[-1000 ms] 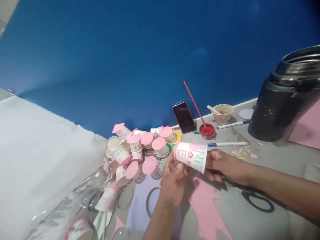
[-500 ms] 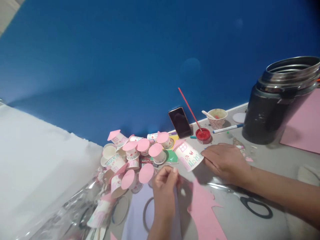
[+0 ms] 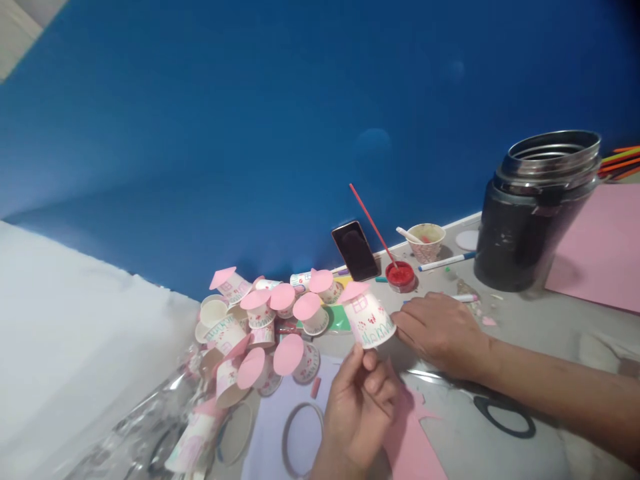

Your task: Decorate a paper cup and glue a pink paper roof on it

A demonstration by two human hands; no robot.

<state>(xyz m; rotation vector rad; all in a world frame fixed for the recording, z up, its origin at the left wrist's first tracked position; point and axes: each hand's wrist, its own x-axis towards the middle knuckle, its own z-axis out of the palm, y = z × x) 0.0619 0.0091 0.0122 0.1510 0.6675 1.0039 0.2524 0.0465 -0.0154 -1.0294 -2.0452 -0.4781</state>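
A white paper cup stands upside down and slightly tilted, with a pink paper cone on top. A pink window, red marks and green lettering are drawn on its side. My left hand is closed, its thumb and fingertips at the cup's lower rim from the front. From the right, my right hand pinches the rim's edge, its fingertips partly hidden. Left of them is a cluster of similar cups with pink cones. Below my hands, a pink paper scrap and a lilac sheet lie flat.
Scissors lie beneath my right forearm. Behind are a phone, a pot of red paint with a red stick, a small cup and a marker. A large dark flask stands right. A tape ring lies left.
My left hand has moved right and up to the cup's lower rim. The cup has turned more upright, while my right hand stays at its rim. The view has shifted slightly.
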